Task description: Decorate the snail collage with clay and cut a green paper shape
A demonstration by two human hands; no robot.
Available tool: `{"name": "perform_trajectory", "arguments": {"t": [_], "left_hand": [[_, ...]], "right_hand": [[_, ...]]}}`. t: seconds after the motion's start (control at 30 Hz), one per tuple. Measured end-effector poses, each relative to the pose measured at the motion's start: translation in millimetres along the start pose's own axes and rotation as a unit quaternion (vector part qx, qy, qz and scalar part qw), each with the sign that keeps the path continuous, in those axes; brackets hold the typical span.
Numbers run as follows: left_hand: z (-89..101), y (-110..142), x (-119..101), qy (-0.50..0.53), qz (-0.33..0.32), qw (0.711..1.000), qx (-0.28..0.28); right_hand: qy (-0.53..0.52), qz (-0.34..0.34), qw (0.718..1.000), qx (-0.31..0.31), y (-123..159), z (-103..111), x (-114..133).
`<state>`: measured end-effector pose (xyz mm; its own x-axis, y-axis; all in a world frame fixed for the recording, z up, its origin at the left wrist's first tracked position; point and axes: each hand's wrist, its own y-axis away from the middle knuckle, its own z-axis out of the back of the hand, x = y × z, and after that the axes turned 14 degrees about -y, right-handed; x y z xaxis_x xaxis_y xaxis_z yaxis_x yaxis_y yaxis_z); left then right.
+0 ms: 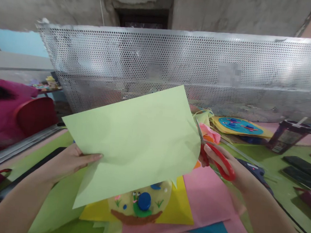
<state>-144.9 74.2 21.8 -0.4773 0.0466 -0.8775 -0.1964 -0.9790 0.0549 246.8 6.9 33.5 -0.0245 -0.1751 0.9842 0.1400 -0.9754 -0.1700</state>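
My left hand (72,160) pinches the lower left side of a large pale green paper sheet (140,140), thumb on top and fingers hidden behind. Red-handled scissors (223,163) are in my right hand (217,157), at the sheet's right edge, their blades pointing up and away. That edge is cut in a curve. Below the sheet, partly covered by it, lies a round clay picture (144,203) of a green snail with a blue shell, on yellow paper (182,204). Pink paper sheets (208,192) and a blue scrap (212,229) lie around it.
A perforated metal panel (176,57) stands behind the table. Toward the right are a blue clay disc (239,126), a dark cup with a straw (290,136) and black flat objects (304,173). Crumpled pink paper (210,132) sits behind the scissors. At left, a person in pink (5,112) is near a red chair (37,116).
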Motion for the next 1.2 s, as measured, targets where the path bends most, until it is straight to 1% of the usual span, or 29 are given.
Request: {"name": "perform_trajectory", "arguments": {"t": [0.2,0.37,0.6,0.8,0.93,1.1,1.2], "left_hand": [[0.6,0.4,0.9,0.012,-0.007,1.000,0.010],[0.6,-0.5,3.4,0.001,-0.006,1.000,0.005],[-0.1,-0.1,1.2,-0.007,0.000,1.000,-0.017],[-0.2,2.4,-3.3,-0.026,0.004,1.000,0.011],[-1.0,3.2,-4.9,-0.015,-0.003,1.000,0.015],[-0.2,3.3,-4.2,-0.023,0.013,0.999,0.026],[0.3,2.9,-3.2,-0.026,0.011,0.999,0.029]], "right_hand": [[0.018,0.008,1.000,0.006,-1.1,-2.1,2.5],[0.024,0.005,1.000,0.003,-0.5,-1.0,1.0],[0.001,0.010,1.000,-0.002,-0.3,-1.2,2.7],[0.004,0.006,1.000,-0.003,0.6,-0.5,3.3],[0.025,0.003,1.000,0.000,1.3,0.1,4.1],[0.052,-0.005,0.999,0.005,0.3,2.3,3.4],[0.047,-0.006,0.999,-0.006,-0.5,2.6,2.2]]}}
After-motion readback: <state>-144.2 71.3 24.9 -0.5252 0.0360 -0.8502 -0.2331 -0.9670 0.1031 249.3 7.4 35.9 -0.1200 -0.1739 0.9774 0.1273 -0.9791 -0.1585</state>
